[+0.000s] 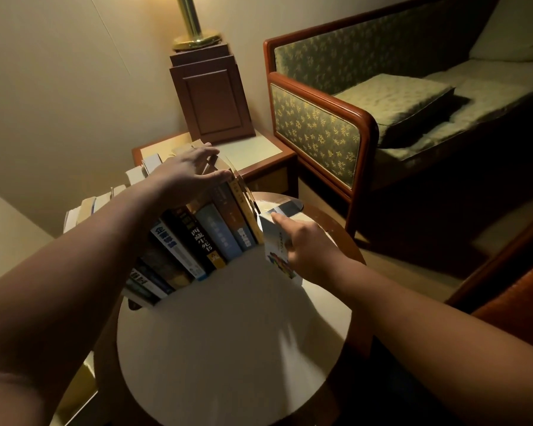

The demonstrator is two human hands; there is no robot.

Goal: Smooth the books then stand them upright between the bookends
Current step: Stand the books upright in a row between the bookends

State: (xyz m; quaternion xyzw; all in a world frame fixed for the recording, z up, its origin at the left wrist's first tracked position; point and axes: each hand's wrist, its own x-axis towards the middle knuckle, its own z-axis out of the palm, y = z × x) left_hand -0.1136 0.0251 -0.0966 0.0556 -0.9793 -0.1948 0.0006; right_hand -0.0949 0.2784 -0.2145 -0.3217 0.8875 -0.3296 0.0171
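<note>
1. Since the row of books (203, 238) looks tilted rather than square on the round table (228, 348), our left hand (185, 176) lies across their top edges. Its fingers are straight and grip nothing, and we judge that it is steadying them.
2. Our right hand (308, 250) grasps a white book (274, 244), fingers curled round it, upright just beside the row's right end, probably to close it against the last spine.
3. A dark flat piece (285, 208) beyond may be a bookend; we cannot tell.
</note>
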